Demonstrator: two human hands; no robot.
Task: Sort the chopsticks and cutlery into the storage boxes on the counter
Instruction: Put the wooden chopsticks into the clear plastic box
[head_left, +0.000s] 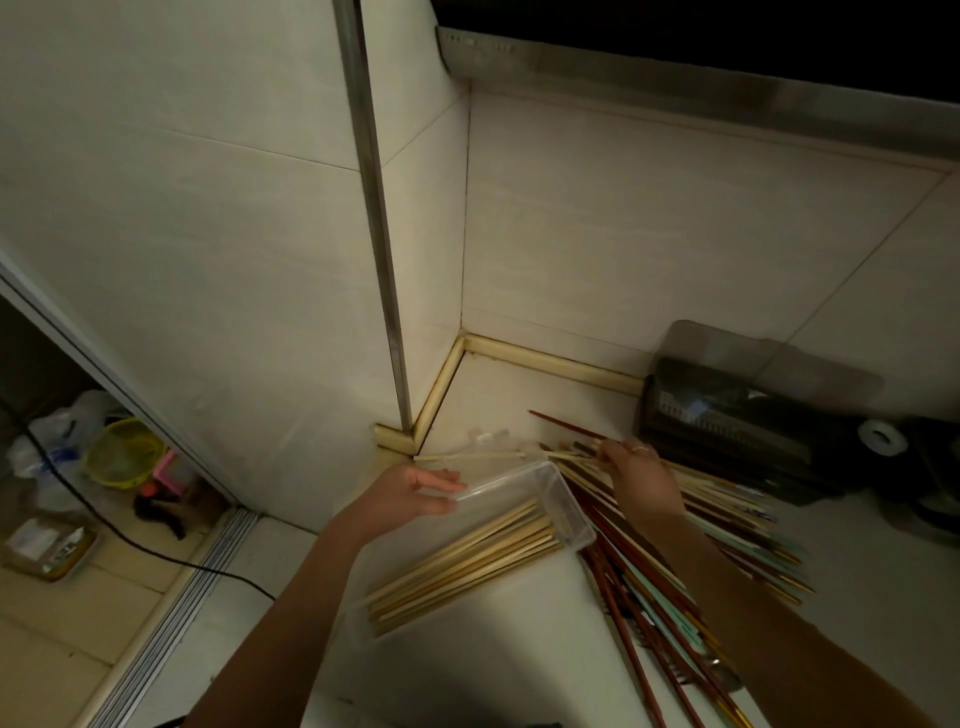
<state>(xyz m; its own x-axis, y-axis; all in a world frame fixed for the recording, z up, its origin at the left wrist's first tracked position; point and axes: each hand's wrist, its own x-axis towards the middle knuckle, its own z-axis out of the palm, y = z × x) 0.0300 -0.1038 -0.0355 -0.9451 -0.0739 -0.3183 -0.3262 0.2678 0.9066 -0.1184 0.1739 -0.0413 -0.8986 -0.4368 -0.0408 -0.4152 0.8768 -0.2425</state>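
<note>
A clear plastic storage box (566, 501) lies on the white counter and holds several pale bamboo chopsticks (467, 561). My left hand (410, 493) rests against the box's far left rim with its fingers stretched out. To the right spreads a loose pile of mixed chopsticks (675, 561) in red-brown, pale wood and pale green. My right hand (639, 473) reaches into the far end of that pile and pinches a pale chopstick (571, 456). One more pale chopstick (467, 457) lies alone beyond the box.
A dark box with a smoky transparent lid (737, 410) stands at the back right against the tiled wall. A small round white object (882, 437) sits beside it. The counter corner (431, 415) is close behind. Left, below, the floor holds bags and a yellow basket (122, 452).
</note>
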